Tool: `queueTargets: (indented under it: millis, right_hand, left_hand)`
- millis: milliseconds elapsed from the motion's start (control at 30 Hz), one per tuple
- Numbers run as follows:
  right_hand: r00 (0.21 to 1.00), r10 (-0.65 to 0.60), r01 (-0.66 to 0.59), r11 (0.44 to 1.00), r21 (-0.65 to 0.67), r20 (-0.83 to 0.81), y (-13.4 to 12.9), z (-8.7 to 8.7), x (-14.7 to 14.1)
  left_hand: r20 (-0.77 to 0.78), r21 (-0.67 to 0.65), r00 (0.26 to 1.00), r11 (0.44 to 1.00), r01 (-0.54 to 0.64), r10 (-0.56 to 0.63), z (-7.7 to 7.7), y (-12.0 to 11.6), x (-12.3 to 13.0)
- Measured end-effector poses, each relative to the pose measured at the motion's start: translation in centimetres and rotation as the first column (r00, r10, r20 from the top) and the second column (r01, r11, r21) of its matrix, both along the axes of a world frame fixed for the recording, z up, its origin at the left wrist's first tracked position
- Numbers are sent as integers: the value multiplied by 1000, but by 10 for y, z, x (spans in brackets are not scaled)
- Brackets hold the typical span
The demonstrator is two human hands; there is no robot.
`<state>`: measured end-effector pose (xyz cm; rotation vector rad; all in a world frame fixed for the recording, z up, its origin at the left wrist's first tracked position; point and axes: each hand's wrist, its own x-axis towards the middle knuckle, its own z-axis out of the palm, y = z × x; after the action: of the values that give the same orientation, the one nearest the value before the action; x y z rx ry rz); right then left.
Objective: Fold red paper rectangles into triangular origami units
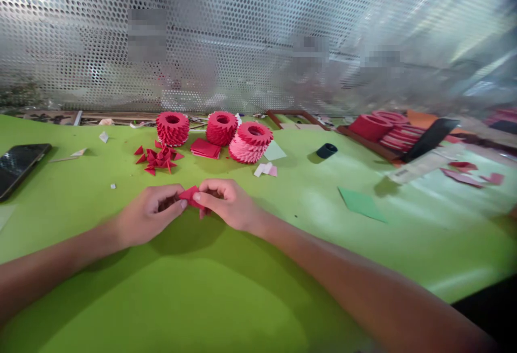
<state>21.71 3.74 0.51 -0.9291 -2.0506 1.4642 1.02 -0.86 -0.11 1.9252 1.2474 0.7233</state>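
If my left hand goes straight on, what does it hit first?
Beyond the red paper it pinches, the left hand would probably meet the right hand, though depth is unclear.

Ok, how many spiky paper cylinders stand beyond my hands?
3: one red spiky paper cylinder behind red folded paper triangles, a second red one to its right, and a pink, red-topped one partly covering the second. Others could be hidden.

Silvery perforated wall (pixel 226 13) right across back, hazy towards right. Green table (pixel 121 310) sprawling below, glare (pixel 464 284) bouncing off right side, shadow (pixel 194 256) pooling nearer, darkness (pixel 495 310) past corner.
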Motion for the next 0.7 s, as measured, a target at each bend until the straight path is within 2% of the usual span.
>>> queueTargets:
  millis: [200, 367, 700]
  right_hand:
    - [999, 29, -29, 998, 48, 19, 0, 0, -1]
    - [998, 66, -67, 995, 69, 13, 2, 1, 1]
    - [997, 75, -75, 997, 31, -6, 4, 0, -1]
  left_hand:
    - [43, -51, 999, 998, 34, -32, 2, 0, 0]
    - [95, -128, 995, 992, 17, -5, 0, -1, -2]
    - [156, -160, 987, 985, 67, -42, -6, 0, -5]
